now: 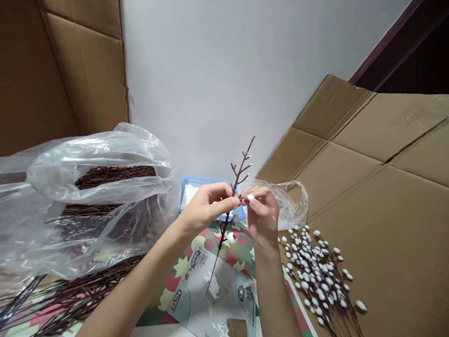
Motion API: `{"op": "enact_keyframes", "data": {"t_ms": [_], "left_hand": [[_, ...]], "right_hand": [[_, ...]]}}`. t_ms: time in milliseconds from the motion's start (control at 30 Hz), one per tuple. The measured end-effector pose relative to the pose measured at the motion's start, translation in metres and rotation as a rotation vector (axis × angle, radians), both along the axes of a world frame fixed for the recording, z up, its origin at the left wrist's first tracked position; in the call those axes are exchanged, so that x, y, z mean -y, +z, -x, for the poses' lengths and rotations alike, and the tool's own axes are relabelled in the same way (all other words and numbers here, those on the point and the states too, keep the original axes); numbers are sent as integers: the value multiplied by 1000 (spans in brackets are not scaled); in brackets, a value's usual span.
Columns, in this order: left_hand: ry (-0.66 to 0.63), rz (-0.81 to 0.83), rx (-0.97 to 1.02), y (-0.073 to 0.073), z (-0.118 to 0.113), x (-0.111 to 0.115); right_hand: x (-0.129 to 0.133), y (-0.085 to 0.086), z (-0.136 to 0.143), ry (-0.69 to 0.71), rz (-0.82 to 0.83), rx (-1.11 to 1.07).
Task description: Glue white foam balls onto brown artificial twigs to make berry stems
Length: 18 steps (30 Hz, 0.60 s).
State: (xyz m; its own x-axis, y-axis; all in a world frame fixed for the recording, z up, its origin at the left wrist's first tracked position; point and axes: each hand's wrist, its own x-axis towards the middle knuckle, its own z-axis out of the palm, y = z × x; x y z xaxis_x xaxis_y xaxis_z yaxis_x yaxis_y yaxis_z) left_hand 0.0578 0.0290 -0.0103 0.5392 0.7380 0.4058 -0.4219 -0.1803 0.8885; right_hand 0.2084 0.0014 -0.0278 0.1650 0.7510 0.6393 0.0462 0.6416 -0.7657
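My left hand [205, 206] pinches a thin brown artificial twig [239, 174] between thumb and fingers, holding it slanted above the table. Several short side branches of the twig carry white tips. In my right hand [263, 217], closed by the left fingertips, is a small white berry [251, 198] at one of the side branches. Whether the berry is seated on the branch I cannot tell. A larger white berry [232, 238] with an orange-brown tip shows beside the lower stem. Behind my hands stands a blue basket [191, 179] with white pieces in it, partly hidden.
A clear plastic bag [98, 145] with brown twigs [115, 178] fills the left side; more twigs [94, 285] lie below. A white-smeared card [199, 299] rests on the patterned tablecloth [164, 299]. White-berried stems [319, 276] lie right, near cardboard [386, 224].
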Motion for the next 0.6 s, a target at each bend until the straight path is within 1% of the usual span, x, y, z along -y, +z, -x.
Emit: {"op": "enact_keyframes", "data": {"t_ms": [67, 167, 467, 600], "left_hand": [[43, -56, -36, 2, 0, 1], [56, -101, -64, 3, -1, 1], [22, -128, -88, -3, -5, -1], [41, -118, -106, -2, -6, 0]], "right_hand": [[6, 3, 1, 24, -26, -48], [12, 6, 3, 62, -14, -62], [12, 3, 6, 139, 21, -64], [13, 2, 8, 115, 15, -77]]}}
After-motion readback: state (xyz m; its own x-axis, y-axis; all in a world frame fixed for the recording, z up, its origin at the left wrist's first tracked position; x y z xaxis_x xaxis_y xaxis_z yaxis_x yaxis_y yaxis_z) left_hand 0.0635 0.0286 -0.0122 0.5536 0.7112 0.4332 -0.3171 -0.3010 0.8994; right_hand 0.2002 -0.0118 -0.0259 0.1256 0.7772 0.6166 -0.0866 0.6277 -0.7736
